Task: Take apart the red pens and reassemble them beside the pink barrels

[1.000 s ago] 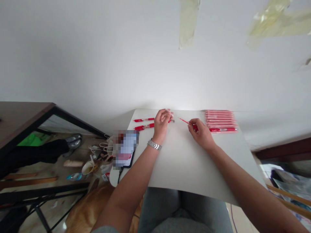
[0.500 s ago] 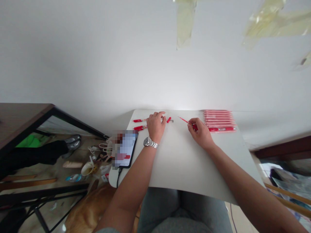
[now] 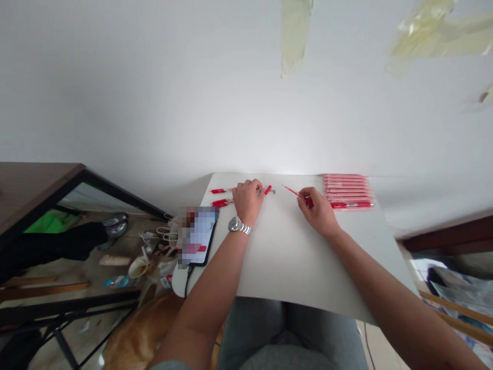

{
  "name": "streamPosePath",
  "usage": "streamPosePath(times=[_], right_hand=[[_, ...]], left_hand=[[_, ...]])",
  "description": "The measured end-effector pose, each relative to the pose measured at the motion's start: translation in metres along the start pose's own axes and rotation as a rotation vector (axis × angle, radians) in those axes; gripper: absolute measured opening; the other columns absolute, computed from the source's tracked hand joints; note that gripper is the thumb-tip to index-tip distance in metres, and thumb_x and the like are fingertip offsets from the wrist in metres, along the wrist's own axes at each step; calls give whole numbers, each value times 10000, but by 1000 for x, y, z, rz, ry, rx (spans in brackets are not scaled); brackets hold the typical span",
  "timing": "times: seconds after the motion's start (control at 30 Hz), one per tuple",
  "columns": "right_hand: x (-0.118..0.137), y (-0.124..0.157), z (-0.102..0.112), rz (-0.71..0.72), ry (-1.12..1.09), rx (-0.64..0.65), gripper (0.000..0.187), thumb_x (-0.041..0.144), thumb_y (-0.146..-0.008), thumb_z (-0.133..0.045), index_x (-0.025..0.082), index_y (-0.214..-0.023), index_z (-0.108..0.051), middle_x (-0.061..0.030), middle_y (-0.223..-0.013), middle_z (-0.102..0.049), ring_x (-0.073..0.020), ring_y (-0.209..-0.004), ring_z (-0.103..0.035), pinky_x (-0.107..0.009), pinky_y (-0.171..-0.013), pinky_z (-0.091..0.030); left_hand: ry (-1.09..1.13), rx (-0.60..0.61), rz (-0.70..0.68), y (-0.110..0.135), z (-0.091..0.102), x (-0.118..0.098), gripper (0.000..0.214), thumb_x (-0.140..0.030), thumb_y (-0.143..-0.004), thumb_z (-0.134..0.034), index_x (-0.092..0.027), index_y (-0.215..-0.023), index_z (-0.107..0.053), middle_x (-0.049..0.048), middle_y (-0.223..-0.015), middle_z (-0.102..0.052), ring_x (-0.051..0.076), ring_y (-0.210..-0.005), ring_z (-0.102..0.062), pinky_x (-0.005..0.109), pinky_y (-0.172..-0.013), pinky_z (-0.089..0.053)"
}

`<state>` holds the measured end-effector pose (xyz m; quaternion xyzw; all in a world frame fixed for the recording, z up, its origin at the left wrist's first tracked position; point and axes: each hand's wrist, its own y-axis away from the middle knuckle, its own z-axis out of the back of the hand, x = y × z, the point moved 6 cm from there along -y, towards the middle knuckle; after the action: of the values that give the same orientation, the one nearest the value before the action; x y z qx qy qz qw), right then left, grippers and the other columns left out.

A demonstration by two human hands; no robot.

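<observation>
My right hand [image 3: 319, 211] is closed around a red pen refill [image 3: 291, 190], whose thin tip points left, over the white table [image 3: 287, 252]. A thicker red piece also shows between its fingers. Thumb and fingertips of my left hand [image 3: 246, 201] are pinched together beside a short red pen part [image 3: 268, 189]; what they grip is too small to make out. A small metal piece [image 3: 273, 191] lies just right of that part. Partly behind my left hand are red pen pieces [image 3: 220, 191]. A red pen [image 3: 352, 205] lies right of my right hand.
Several pale pink, wrapped-looking sticks [image 3: 344, 186] lie in a row at the back right. A phone [image 3: 200, 239] with a cable sits at the table's left edge. The wall borders the back. Below left are a dog [image 3: 142, 334], a cup [image 3: 137, 267] and a person's shoe [image 3: 115, 226].
My left hand has shifted slightly right, and its raised index finger has come down to meet the thumb by the red part. My right hand stays in place with the refill.
</observation>
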<state>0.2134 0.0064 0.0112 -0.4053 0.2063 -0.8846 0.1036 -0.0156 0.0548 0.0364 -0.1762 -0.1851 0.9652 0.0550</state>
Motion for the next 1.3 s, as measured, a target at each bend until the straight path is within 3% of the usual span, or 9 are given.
streamPosePath(times=[0.43,0.6,0.7,0.83,1.07,1.3], right_hand=[[-3,0,0,-2,6,1,216,438,-1002,-561,234,-1065,-593,-71,-955,-719,-205,-769,-675,-335,-684,-517],[-1,0,1,-13,-17,-6,217,441,-1004,-559,237,-1070,-588,-69,-962,-720,-210,-786,-679,-342,-694,-520],[-1,0,1,-15,-50,-2,227,454,-1008,-555,238,-1074,-582,-60,-931,-713,-200,-747,-664,-340,-677,-515],[-2,0,1,-6,-95,-3,232,461,-1013,-555,241,-1084,-574,-58,-936,-714,-193,-738,-654,-337,-670,-512],[2,1,-1,34,-110,38,216,440,-1027,-546,240,-1102,-577,-51,-930,-705,-182,-738,-639,-325,-682,-510],[2,2,-4,38,-127,65,262,482,-1029,-535,242,-1115,-593,-56,-944,-707,-194,-763,-648,-337,-703,-528]], left_hand=[[132,-92,-13,-1,1,3,48,-306,-948,-691,-270,-963,-718,68,-974,-742,291,-962,-624,424,-876,-407],[501,-140,-89,-2,3,-4,119,-300,-1002,-605,-240,-1032,-704,57,-988,-733,215,-904,-646,376,-880,-479],[832,-58,-92,-1,-4,-11,200,-382,-1010,-603,-224,-1076,-705,62,-1023,-745,187,-913,-677,332,-848,-524],[1164,157,-78,5,-16,-28,306,-457,-975,-657,-202,-1136,-709,88,-1076,-757,185,-958,-710,308,-852,-563],[1325,344,-74,17,-23,-49,345,-456,-927,-727,-179,-1133,-729,108,-1137,-760,185,-972,-709,306,-856,-573],[1307,325,-81,16,-23,-49,323,-477,-936,-710,-186,-1073,-744,88,-1055,-764,165,-888,-698,316,-838,-573]])
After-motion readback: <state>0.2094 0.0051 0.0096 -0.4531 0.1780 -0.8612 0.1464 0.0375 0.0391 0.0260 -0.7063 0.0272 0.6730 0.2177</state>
